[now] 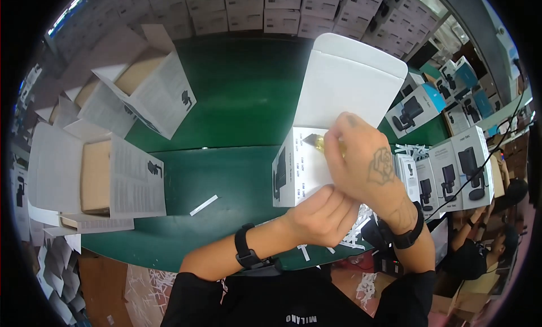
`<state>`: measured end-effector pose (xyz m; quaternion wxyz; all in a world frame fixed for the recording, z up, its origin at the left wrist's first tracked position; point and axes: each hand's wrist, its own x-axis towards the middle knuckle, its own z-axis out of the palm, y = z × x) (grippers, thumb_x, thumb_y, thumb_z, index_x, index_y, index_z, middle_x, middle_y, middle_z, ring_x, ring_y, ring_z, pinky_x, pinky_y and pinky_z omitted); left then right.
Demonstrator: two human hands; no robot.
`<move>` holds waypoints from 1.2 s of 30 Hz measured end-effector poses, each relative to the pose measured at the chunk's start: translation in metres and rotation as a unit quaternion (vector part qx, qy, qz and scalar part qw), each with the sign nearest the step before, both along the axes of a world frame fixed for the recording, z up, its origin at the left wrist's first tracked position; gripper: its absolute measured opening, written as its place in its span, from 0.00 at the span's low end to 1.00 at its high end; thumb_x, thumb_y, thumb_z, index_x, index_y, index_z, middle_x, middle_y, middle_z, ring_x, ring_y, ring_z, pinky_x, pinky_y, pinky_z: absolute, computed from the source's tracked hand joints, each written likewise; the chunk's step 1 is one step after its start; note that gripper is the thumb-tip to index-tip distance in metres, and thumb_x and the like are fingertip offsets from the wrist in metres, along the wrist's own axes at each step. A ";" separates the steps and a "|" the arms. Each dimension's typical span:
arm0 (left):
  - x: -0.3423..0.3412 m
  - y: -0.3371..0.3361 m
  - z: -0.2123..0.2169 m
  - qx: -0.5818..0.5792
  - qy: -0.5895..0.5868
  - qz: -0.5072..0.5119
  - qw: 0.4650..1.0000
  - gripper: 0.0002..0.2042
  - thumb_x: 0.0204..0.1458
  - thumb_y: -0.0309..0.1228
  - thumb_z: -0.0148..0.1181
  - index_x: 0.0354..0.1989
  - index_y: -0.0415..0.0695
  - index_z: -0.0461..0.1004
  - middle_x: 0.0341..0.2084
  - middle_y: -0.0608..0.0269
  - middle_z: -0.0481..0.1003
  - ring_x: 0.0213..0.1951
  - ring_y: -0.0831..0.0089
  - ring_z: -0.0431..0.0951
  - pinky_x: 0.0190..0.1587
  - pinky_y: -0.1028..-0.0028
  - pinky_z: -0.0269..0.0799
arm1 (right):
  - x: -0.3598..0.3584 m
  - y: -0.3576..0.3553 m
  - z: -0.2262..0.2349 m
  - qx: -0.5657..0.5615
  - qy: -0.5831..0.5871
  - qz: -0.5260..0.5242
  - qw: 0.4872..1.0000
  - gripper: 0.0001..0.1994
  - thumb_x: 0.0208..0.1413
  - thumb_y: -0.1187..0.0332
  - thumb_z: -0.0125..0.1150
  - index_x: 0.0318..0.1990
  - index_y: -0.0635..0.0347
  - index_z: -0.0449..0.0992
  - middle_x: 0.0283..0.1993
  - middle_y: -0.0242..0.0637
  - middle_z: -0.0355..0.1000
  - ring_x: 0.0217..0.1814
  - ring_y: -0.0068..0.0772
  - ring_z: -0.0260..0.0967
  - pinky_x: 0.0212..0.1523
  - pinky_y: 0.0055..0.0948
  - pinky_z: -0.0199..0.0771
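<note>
White retail box point(316, 157), lid up, getting sealed.
Right hand point(361, 157) pinches a small yellowish bit; left hand point(320, 214) fisted, contents hidden. Press next, I'd guess.

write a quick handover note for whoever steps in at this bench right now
Left hand: curled against the near edge of the open white box, steadying it.
Right hand: over the box opening, pinching a small gold-coloured piece.
Box lid stands up, open.
Done: finished printed boxes stand in a row on the right.
Left: two open cartons wait on the green table; paper strips lie about.
</note>
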<state>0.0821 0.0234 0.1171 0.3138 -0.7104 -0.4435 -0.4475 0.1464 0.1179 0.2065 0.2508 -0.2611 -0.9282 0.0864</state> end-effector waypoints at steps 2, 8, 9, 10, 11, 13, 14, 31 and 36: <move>-0.005 -0.002 0.002 -0.003 0.004 0.004 1.000 0.05 0.47 0.26 0.61 0.28 0.36 0.79 0.24 0.59 0.76 0.29 0.70 0.77 0.30 0.78 0.70 | -0.004 0.000 -0.005 0.005 0.006 0.001 1.000 0.05 0.52 0.75 0.56 0.28 0.63 0.67 0.25 0.47 0.67 0.26 0.53 0.69 0.27 0.42 0.68; -0.003 -0.003 0.001 -0.012 -0.002 -0.012 1.000 0.08 0.48 0.31 0.62 0.26 0.38 0.78 0.21 0.64 0.75 0.24 0.75 0.75 0.27 0.78 0.67 | -0.004 -0.005 -0.008 -0.051 0.021 0.053 0.997 0.07 0.51 0.74 0.59 0.26 0.63 0.67 0.21 0.47 0.67 0.23 0.53 0.68 0.24 0.40 0.66; -0.003 -0.003 0.002 -0.006 -0.011 -0.010 1.000 0.09 0.47 0.33 0.62 0.25 0.38 0.78 0.21 0.64 0.75 0.23 0.76 0.75 0.27 0.78 0.66 | -0.004 -0.004 -0.008 -0.085 0.031 0.070 0.993 0.08 0.51 0.73 0.61 0.26 0.63 0.68 0.20 0.47 0.67 0.22 0.52 0.68 0.23 0.39 0.66; -0.003 -0.002 0.002 -0.007 -0.011 -0.011 1.000 0.09 0.47 0.33 0.62 0.25 0.38 0.78 0.21 0.64 0.75 0.23 0.76 0.75 0.27 0.78 0.66 | -0.008 -0.006 -0.007 -0.086 0.031 0.070 0.993 0.08 0.51 0.73 0.61 0.26 0.63 0.68 0.20 0.47 0.67 0.22 0.52 0.68 0.23 0.39 0.66; -0.004 -0.002 0.002 -0.011 -0.022 -0.013 1.000 0.10 0.47 0.34 0.63 0.26 0.38 0.78 0.22 0.64 0.76 0.24 0.76 0.75 0.26 0.78 0.65 | -0.015 -0.008 -0.004 -0.076 0.016 0.075 0.994 0.09 0.50 0.72 0.62 0.24 0.63 0.68 0.20 0.48 0.67 0.21 0.52 0.68 0.23 0.39 0.66; -0.005 -0.002 0.003 -0.014 -0.032 -0.016 0.999 0.10 0.47 0.35 0.63 0.26 0.39 0.78 0.22 0.64 0.77 0.24 0.75 0.76 0.26 0.79 0.64 | -0.021 -0.006 -0.002 -0.065 0.002 0.080 0.995 0.10 0.49 0.71 0.64 0.23 0.63 0.67 0.20 0.48 0.68 0.20 0.52 0.67 0.23 0.38 0.66; -0.005 -0.002 0.003 -0.017 -0.033 -0.014 0.999 0.09 0.47 0.34 0.64 0.27 0.39 0.78 0.24 0.63 0.78 0.27 0.74 0.77 0.26 0.79 0.64 | -0.022 -0.001 -0.003 -0.054 0.036 0.108 0.992 0.12 0.49 0.70 0.65 0.23 0.62 0.67 0.19 0.45 0.68 0.19 0.47 0.68 0.22 0.36 0.66; 0.001 -0.024 0.023 -0.003 -0.081 -0.023 0.996 0.08 0.39 0.29 0.69 0.29 0.49 0.79 0.35 0.69 0.81 0.36 0.71 0.80 0.40 0.75 0.59 | 0.082 0.020 0.008 -0.246 0.451 0.114 0.850 0.24 0.60 0.54 0.48 0.50 0.70 0.68 0.23 0.39 0.74 0.12 0.18 0.58 0.14 0.16 0.53; 0.000 -0.054 0.013 -0.389 -0.639 -0.404 0.526 0.27 0.61 0.51 0.49 0.48 0.33 0.72 0.35 0.46 0.80 0.24 0.73 0.77 0.21 0.81 0.69 | 0.119 0.008 -0.002 -0.132 0.290 0.075 0.945 0.09 0.51 0.72 0.58 0.39 0.66 0.73 0.23 0.37 0.74 0.17 0.24 0.69 0.19 0.21 0.65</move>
